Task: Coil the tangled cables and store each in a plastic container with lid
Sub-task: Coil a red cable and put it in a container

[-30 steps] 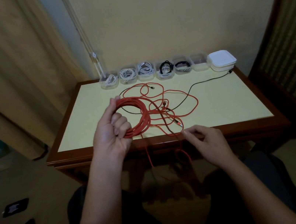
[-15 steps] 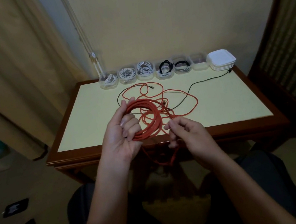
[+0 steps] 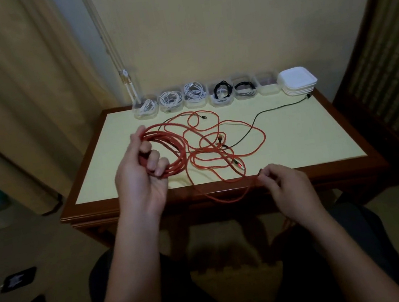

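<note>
One view only, the head cam: left hand (image 3: 142,175) has its fingers curled round the coiled part of the orange cable (image 3: 174,149) at about 9 o'clock on the table (image 3: 309,138), and right hand (image 3: 287,186) pinches a loose strand at the 6 o'clock edge. The cable looks light, floppy and snag-prone, so I'd grab slack close to the coil, not the plugs. The empty container (image 3: 267,85) sits at 12 o'clock.

Wooden table (image 3: 295,135); curtain (image 3: 2,103) at left; chair (image 3: 389,68) at right
</note>
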`<state>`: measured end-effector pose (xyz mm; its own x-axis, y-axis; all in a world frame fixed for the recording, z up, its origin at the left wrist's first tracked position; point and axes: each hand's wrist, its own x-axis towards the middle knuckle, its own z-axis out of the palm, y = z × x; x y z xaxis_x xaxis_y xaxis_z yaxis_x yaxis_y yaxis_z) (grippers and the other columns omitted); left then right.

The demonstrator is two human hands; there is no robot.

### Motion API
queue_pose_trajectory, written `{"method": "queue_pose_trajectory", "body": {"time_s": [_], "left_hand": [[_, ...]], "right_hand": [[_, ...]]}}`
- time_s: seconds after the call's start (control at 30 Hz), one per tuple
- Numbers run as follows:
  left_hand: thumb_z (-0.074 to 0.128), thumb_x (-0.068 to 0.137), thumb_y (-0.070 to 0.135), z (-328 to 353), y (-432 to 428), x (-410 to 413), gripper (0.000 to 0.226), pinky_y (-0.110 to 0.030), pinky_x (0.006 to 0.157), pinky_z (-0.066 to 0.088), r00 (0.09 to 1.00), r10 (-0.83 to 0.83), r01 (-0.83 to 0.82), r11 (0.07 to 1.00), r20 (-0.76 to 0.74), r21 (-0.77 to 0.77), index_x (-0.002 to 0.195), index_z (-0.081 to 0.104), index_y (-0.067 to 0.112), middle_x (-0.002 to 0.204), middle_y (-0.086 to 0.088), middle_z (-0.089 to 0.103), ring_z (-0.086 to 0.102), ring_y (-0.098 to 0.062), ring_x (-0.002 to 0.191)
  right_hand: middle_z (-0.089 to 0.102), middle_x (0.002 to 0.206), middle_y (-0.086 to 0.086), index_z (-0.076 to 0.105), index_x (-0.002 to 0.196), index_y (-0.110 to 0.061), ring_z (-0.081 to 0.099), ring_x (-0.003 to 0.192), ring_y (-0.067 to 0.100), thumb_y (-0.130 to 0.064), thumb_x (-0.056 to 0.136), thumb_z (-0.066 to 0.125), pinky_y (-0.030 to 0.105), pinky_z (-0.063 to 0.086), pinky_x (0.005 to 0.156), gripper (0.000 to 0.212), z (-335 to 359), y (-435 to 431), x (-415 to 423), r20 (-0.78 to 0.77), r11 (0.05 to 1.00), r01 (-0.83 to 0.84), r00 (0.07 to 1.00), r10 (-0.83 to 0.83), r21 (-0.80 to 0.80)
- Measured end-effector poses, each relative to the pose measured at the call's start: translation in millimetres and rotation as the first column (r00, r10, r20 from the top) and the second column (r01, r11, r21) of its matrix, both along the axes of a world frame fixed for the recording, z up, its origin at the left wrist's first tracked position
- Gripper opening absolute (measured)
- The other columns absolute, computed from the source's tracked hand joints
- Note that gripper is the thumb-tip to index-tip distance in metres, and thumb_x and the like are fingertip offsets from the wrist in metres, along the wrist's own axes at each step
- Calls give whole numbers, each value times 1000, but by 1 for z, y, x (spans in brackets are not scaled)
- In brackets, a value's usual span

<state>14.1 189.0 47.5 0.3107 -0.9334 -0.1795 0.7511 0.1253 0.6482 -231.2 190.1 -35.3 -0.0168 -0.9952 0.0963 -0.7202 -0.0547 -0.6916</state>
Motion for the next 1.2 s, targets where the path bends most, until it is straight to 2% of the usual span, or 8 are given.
{"method": "queue_pose_trajectory", "body": {"time_s": [0.23,0.4,0.53,0.7,0.87,1.0,1.13,1.2], "left_hand": [[47,106,25,-3,7,-45,28,-23,60,54,784,-45,38,999,619,25,132,58,25,84,-1,68,67,-15,71],[48,105,20,-15,7,-50,39,-23,71,59,553,-113,133,990,826,46,144,51,21,92,-2,73,74,-13,85],[50,105,15,-17,12,-55,35,-23,58,54,467,-314,366,920,827,142,139,55,14,76,0,69,64,-14,56],[49,102,25,-13,11,-64,39,-19,39,15,700,-559,577,810,444,109,131,60,2,56,5,35,21,-4,40],[60,89,25,-10,9,-62,45,-14,32,12,762,-617,625,780,198,26,127,62,1,48,11,23,19,2,33],[58,89,21,-13,6,-61,31,-13,29,12,772,-635,635,773,-18,1,115,68,7,42,11,25,22,0,28],[61,89,26,-16,8,-67,31,-14,30,16,783,-619,618,785,67,33,113,70,8,45,9,27,23,-1,31],[64,91,31,-19,9,-70,35,-16,34,22,797,-520,518,850,306,97,115,71,7,52,5,28,26,-4,38]], "right_hand": [[55,92,-15,54,94,-32,49,90,10,-43,106,38,33,34,89,22,43,4,25,-444,970,-239,866,230,35],[49,73,-17,47,75,-30,46,74,5,-33,106,43,29,30,71,32,56,10,23,-234,918,-385,905,355,-96],[54,70,-10,55,74,-21,51,68,10,-30,101,47,23,36,61,30,54,4,19,-27,880,-297,950,310,-371],[59,64,-3,64,80,-15,54,61,13,-45,103,51,35,43,60,39,54,0,14,184,906,-122,960,211,-404],[58,60,-4,57,87,-27,56,60,10,-65,97,34,36,40,58,45,51,-1,13,82,963,-62,993,86,-263],[55,61,-13,60,76,-29,49,59,3,-56,102,41,29,40,58,41,51,2,18,317,956,-162,919,236,-243],[49,60,-10,53,66,-24,46,59,5,-53,101,43,31,37,57,46,49,3,28,292,948,-180,922,256,-264],[46,56,-7,50,63,-21,44,57,9,-52,102,43,39,39,59,50,48,1,29,258,954,-151,941,219,-259]]}}
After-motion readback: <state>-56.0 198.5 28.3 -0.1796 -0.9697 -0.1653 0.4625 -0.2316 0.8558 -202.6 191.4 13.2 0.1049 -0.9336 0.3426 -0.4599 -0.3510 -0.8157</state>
